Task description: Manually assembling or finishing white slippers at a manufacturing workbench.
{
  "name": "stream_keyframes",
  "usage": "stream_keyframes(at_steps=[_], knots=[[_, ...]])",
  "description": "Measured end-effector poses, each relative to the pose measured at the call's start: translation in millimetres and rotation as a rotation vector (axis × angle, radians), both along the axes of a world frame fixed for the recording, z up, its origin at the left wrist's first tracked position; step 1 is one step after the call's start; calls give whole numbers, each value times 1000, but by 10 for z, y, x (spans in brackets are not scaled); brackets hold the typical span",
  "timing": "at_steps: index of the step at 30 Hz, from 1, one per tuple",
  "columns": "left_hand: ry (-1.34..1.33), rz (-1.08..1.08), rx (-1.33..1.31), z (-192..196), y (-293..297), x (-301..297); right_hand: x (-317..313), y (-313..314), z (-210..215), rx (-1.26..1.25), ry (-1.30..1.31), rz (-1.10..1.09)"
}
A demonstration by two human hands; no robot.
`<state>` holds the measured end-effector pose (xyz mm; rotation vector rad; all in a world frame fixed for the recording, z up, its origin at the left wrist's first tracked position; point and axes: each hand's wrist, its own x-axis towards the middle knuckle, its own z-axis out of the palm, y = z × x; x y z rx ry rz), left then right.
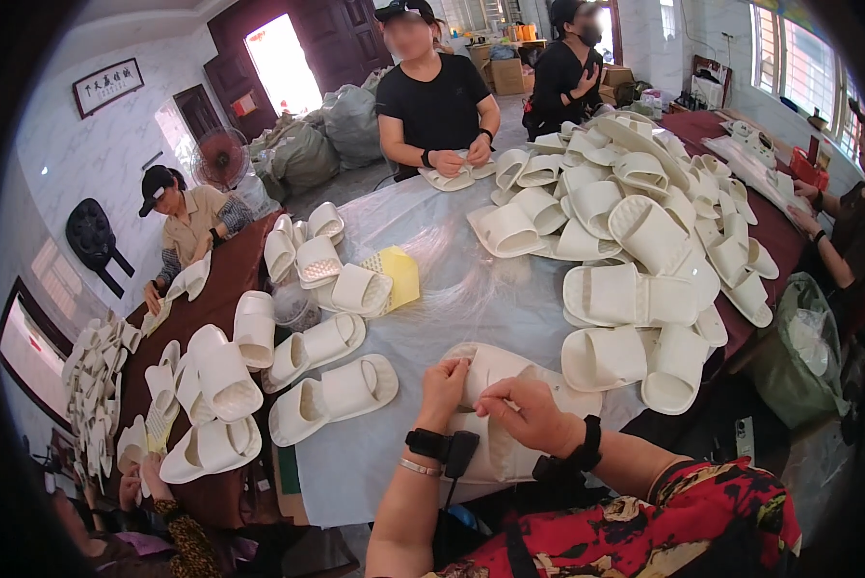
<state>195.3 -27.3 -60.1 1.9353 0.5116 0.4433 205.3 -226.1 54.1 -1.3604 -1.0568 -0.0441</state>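
Two cream slide slippers lie side by side on the plastic-covered table in front of me. My left hand (pixel 442 393) is closed at the left edge of the farther slipper (pixel 495 364), its fingertips on the strap. Over the pair, my right hand (pixel 533 416) has its fingers curled into a pinch; whatever is in them, if anything, is too small to make out. Below my hands, the nearer slipper (pixel 500 460) is partly covered by my wrists. Both wrists wear black bands, and a small black device hangs by the left one.
A tall heap of cream slippers (pixel 596 193) fills the table's right side. Several pairs (pixel 331 395) lie to the left, near a yellow sheet (pixel 394 277). A co-worker (pixel 437 106) handles slippers across the table; others work at both sides. A green sack (pixel 798 356) stands at right.
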Motion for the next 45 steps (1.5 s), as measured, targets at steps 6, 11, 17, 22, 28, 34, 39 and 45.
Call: stream_keyframes(at_steps=[6, 11, 17, 22, 28, 34, 39, 45], knots=[[147, -180, -163, 223, 12, 81, 255, -175, -165, -276, -240, -284], [201, -237, -164, 196, 13, 128, 392, -560, -482, -925, -335, -309], [257, -313, -578, 379, -27, 129, 457, -411, -506, -1105, -417, -193], [300, -375, -793, 210, 73, 101, 347, -136, -556, -916, -363, -191], [283, -362, -714, 310, 20, 52, 447, -123, -822, -737, -343, -283], [302, -357, -345, 285, 64, 96, 426, -118, -806, -609, -208, -299], [341, -360, -35, 331, 80, 79, 462, -68, -764, -584, -170, -350], [348, -356, 77, 401, 64, 70, 434, -62, -773, -578, -173, -275]])
